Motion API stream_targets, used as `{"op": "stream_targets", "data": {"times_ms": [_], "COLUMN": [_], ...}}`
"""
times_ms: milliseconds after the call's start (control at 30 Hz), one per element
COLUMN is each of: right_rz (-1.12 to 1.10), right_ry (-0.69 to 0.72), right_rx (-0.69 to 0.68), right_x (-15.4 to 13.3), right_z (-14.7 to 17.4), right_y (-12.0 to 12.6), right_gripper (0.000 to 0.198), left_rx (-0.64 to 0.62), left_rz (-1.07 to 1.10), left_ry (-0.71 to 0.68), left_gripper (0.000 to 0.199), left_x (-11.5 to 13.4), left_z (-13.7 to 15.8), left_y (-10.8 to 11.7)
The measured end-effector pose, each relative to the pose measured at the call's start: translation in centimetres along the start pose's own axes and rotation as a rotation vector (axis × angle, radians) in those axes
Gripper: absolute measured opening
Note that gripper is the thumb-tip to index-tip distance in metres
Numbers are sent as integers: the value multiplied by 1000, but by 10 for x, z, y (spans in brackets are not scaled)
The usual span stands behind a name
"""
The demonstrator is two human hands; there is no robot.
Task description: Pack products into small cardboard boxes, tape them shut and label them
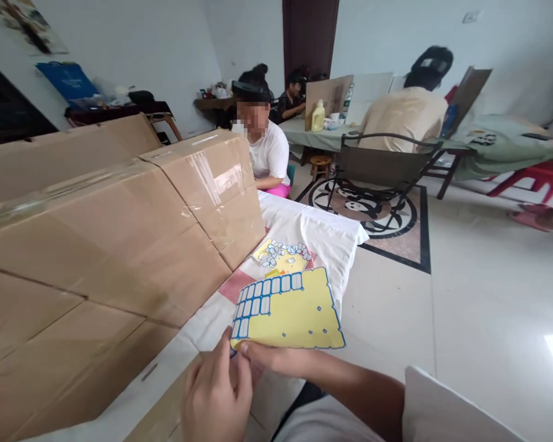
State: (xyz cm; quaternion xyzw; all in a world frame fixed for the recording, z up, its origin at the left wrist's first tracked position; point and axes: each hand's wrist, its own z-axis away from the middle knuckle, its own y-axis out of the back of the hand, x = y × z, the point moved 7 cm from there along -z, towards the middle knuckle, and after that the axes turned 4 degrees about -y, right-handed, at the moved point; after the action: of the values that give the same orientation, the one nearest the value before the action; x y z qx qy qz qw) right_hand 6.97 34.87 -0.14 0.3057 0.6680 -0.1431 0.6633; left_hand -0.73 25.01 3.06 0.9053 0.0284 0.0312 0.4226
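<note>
In the head view, the right hand [271, 359] holds a yellow label sheet [299, 316] by its near left corner; the left hand [219, 390] touches that corner, its grip unclear. Farther off, loose labels [273, 250] lie on the table [320, 230], right of cardboard boxes [105, 245].
</note>
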Motion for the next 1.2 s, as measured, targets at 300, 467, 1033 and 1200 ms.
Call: {"op": "stream_targets", "data": {"times_ms": [300,467,1033,1200], "right_rz": [-97,3,-300,24], "right_ry": [140,166,-555,-467], "right_rx": [53,3,121,174], "right_x": [-7,-4,143,119], "right_z": [4,9,-43,-17], "right_y": [-6,-18,-47,-27], "right_gripper": [28,29,39,87], "left_rx": [-75,-112,-152,-115], "left_rz": [-40,-49,-12,96], "left_ry": [51,107,437,694], "left_gripper": [42,35,22,25], "left_x": [5,-3,-61,-69], "left_z": [10,18,52,70], "left_y": [-2,9,38,44]}}
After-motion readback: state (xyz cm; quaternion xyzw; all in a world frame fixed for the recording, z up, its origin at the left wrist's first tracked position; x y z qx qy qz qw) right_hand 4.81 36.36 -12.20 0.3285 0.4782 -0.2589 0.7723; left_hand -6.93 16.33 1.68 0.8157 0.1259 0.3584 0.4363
